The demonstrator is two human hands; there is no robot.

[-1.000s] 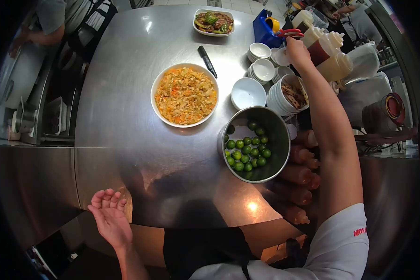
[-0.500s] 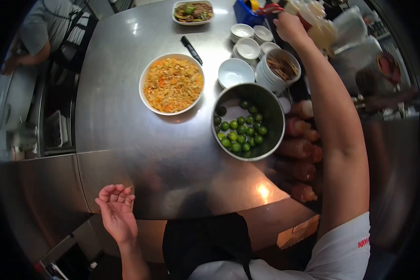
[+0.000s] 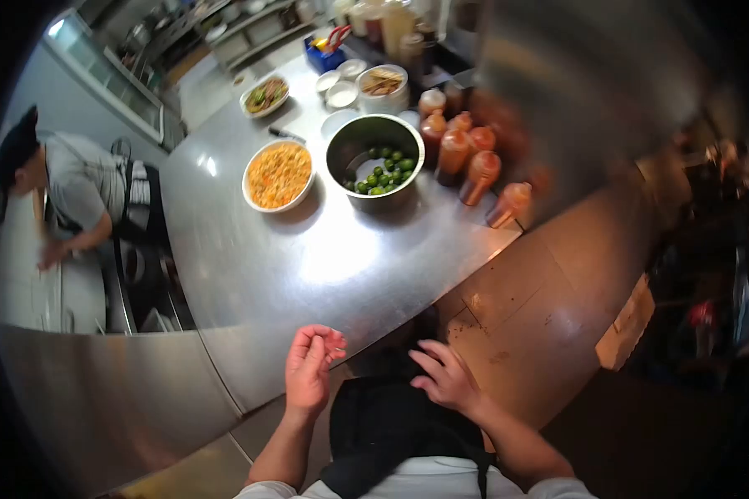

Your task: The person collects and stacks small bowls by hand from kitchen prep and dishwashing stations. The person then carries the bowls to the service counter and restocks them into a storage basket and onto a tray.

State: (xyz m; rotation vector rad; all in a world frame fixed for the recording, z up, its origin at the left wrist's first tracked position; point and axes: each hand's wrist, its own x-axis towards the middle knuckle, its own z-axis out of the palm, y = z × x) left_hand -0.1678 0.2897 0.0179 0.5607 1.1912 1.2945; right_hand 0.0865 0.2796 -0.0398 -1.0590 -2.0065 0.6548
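The left hand [image 3: 310, 374] was positioned above the near edge of the counter [image 3: 254, 283], fingers loosely bent and the gap to the thumb narrow, carrying no load. The right hand [image 3: 449, 381] was located in front of the black apron [image 3: 399, 416], fingers spread wider and directed toward the left hand; it was also unloaded. The two hands were apart from each other.

The metal pot [image 3: 362, 135] stood upright on the counter, beyond both hands and clear of them. It contained small green fruits [image 3: 380, 178]. The white bowl [image 3: 278, 210], filled with chopped orange-yellow food [image 3: 278, 174], stood just left of the pot. A black marker [image 3: 286, 133] lay behind the bowl, and a white dish [image 3: 245, 106] of cooked food stood farther back. A blue holder [image 3: 326, 61] with red handles [image 3: 338, 37] stood near small white bowls [image 3: 341, 95]. Orange-red bottles [image 3: 480, 179] stood right of the pot. At far left, a co-worker [image 3: 87, 179] bent over a white surface [image 3: 79, 295].
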